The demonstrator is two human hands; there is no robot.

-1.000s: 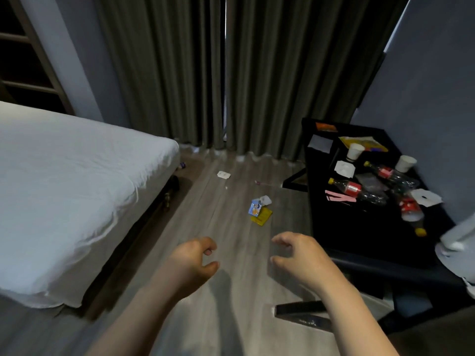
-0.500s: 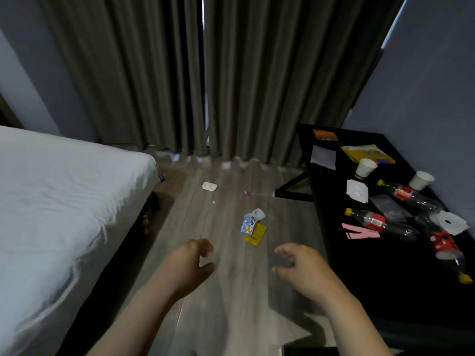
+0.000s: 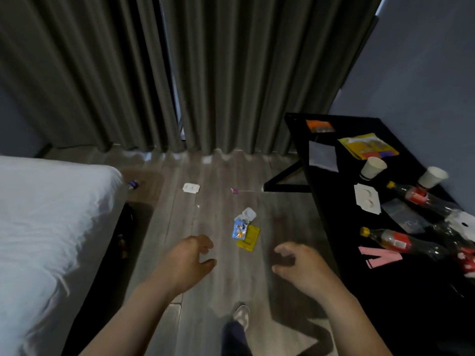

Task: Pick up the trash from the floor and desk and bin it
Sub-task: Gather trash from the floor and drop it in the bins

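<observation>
The purple-tipped thing (image 3: 133,185) by the bed (image 3: 51,214) is too small to identify.

Seen from above, the left hand (image 3: 185,263) and right hand (image 3: 300,268) are shown bare. The left forearm (image 3: 133,312) and right forearm (image 3: 354,317) are uncovered as far as the lower edge. Between them, one leg is clothed in a dark navy trouser leg (image 3: 234,340). A pale grey-white sneaker (image 3: 241,316) with a rounded toe is worn on the foot.

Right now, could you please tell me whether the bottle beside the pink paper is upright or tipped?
Tipped: the bottle lies on its side on the desk.
</observation>
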